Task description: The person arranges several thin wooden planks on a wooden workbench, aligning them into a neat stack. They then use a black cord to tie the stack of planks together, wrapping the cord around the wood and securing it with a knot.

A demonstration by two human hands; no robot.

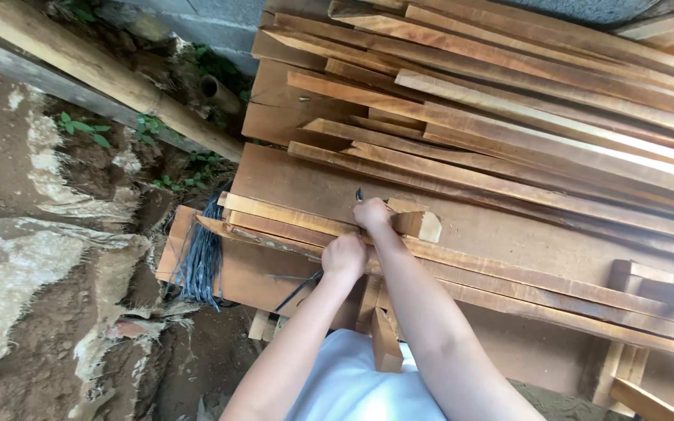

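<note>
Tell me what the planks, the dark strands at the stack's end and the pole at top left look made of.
Planks: bare sawn wood, reddish-brown, grain and rough edges showing, no paint or varnish visible. Strands: thin, dark blue-grey, hanging in a bunch, possibly wire or plastic cord; too fine to tell. Pole: pale, round, with a ring-like joint, probably bamboo.

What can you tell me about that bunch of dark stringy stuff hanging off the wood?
The bundle of dark cords looks like many thin bluish-grey strands gathered together. It drapes over the left end of the wide board and hangs down toward the dirt, its ends spreading loosely. One thin dark strand runs from near it up toward the left hand. Whether it is wire or string cannot be told.
</note>
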